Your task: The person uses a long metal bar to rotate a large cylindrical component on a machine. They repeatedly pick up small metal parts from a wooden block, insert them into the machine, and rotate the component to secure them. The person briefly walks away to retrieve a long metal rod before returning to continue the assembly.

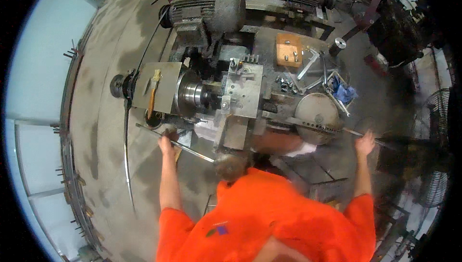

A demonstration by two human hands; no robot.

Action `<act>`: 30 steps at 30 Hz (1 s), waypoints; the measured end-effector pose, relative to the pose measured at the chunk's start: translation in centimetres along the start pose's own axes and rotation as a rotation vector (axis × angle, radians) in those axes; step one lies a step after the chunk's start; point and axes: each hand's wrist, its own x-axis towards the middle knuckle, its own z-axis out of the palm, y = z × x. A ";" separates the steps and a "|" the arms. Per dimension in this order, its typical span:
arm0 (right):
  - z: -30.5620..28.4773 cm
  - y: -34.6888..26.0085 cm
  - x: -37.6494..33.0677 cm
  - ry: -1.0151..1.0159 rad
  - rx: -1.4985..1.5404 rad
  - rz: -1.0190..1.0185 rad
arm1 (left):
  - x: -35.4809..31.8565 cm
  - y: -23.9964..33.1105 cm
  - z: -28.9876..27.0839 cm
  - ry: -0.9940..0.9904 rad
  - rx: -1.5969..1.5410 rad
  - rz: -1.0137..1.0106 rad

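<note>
A long metal rod [195,153] slants from beside the lathe down to a round dark hub [230,167] in front of my body. My left hand [166,143] is closed round the rod near its far end. Off to the right, my right hand [365,143] grips a thin bar handle [352,131] beside a large round metal disc [317,113]. Between my arms stands the lathe, with a shiny steel ring [193,93] at its chuck [185,89]. A square tool post [248,89] with bolts sits right of the ring.
A paint brush [153,96] lies on the headstock's flat cover [171,77]. A greasy motor [209,13] stands behind. At the back right are a wooden tray [288,44], a caliper [308,65], wrenches and a blue rag [343,92]. A fan [437,190] stands far right.
</note>
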 end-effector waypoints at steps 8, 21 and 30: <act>-1.0 -2.4 -14.7 -0.157 0.469 -0.020 | 5.2 -5.9 -8.0 -0.111 1.502 0.268; -8.0 -6.4 -22.3 -0.403 0.630 -0.014 | 8.8 -19.3 -7.4 0.223 1.511 0.817; -15.1 -14.5 -13.3 -0.245 0.837 -0.324 | 8.4 -11.6 -9.5 -0.357 1.633 0.673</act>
